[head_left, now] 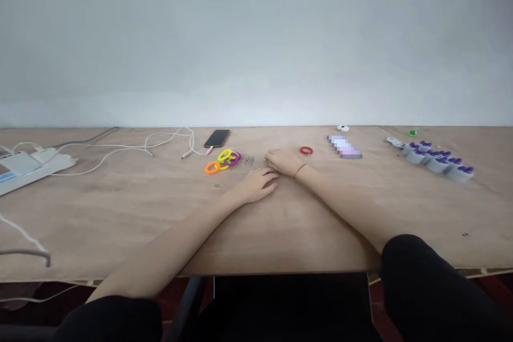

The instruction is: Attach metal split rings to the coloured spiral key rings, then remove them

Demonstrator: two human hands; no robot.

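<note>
My left hand [258,184] rests low on the wooden table [280,235], its fingers stretched towards the right hand and the thumb apart. Just beyond it, my right hand [284,162] has its fingers curled together at the tabletop; anything in them is hidden or too small to make out. Left of the fingers lies a small heap of metal rings [247,160]. Beside that heap are coiled plastic bands: a purple band [237,158], a yellow band [224,155] and an orange band [212,168]. A red coiled band [306,150] lies alone right of my right hand.
A dark phone [217,138] with a white cable [192,141] lies at the back left. The power strip [36,163] stands far left. At right are a pixelated phone [344,147], several pale containers with purple tops [438,160] and a green object [412,132]. A wall closes the back.
</note>
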